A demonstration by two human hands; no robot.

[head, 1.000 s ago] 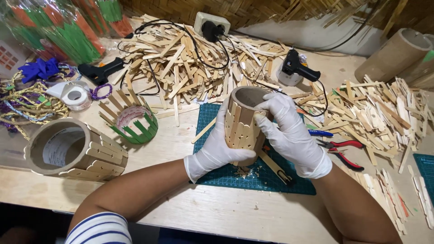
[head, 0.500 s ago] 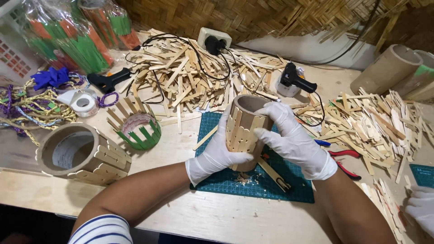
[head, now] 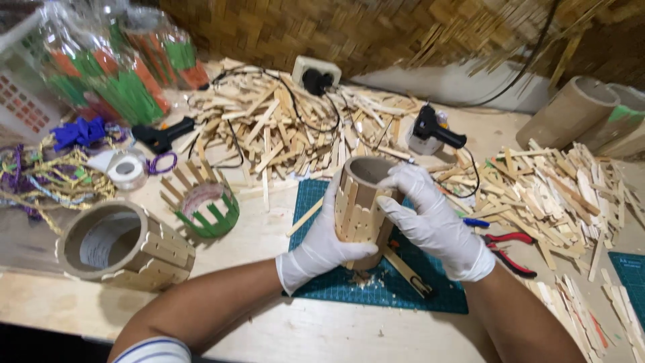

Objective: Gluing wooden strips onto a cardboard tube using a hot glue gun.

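Hands: left hand [head: 327, 245] + right hand [head: 430, 225] both gripping tube [head: 361, 202].
Tube axis: upright, betw. palms, over mat [head: 322, 286].

— What is held over the green cutting mat [head: 322, 282] near the table's front edge?

— A stick-clad cardboard tube [head: 361, 205], between both hands. A similar tube [head: 124, 245] is laid toward the left edge; red-handled pliers [head: 510, 250] are placed right of the mat.
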